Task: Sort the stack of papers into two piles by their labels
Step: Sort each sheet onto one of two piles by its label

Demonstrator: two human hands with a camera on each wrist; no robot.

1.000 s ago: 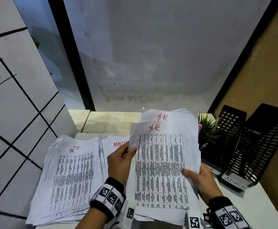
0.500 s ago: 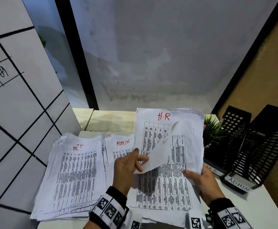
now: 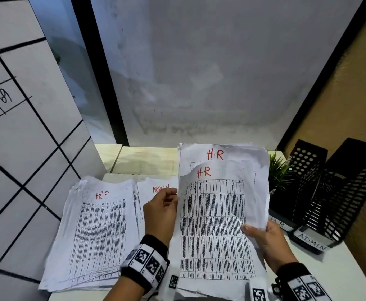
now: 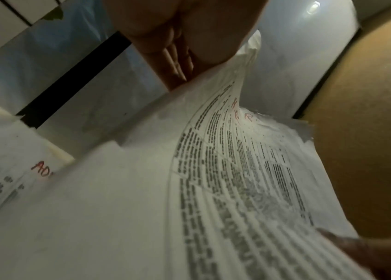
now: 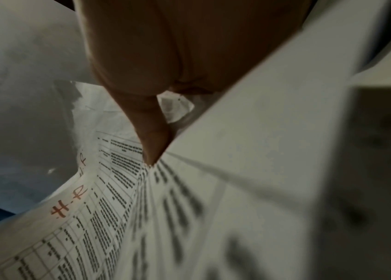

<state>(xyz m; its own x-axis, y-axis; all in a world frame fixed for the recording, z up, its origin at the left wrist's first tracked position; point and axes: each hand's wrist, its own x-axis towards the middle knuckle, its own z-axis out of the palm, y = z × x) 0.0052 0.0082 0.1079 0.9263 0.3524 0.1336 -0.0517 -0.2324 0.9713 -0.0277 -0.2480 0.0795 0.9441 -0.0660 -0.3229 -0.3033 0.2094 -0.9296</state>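
Note:
I hold the unsorted stack of papers (image 3: pixel 258 170) upright over the desk. My right hand (image 3: pixel 264 235) grips its lower right edge, thumb (image 5: pixel 151 136) on the front. The front sheet (image 3: pixel 216 213) is a printed table with "H.R" in red, and the sheet behind it also reads "H.R". My left hand (image 3: pixel 164 205) pinches the front sheet's left edge (image 4: pixel 213 113). On the desk to the left lies a thick pile marked "HR" (image 3: pixel 99 231). Beside it is a pile marked "ADMIN" (image 3: pixel 156 187), half hidden by my left hand.
Two black mesh file holders stand at the right, one labelled HR (image 3: pixel 303 170), the other ADMIN (image 3: pixel 347 192). A small green plant (image 3: pixel 279 172) sits behind the stack. A tiled wall (image 3: pixel 25 148) closes the left side, and a grey wall the back.
Half a second ago the front sheet was curled over under my left fingers. Now a flat H.R sheet fronts the stack, with my left hand at its left edge. My right hand stays put.

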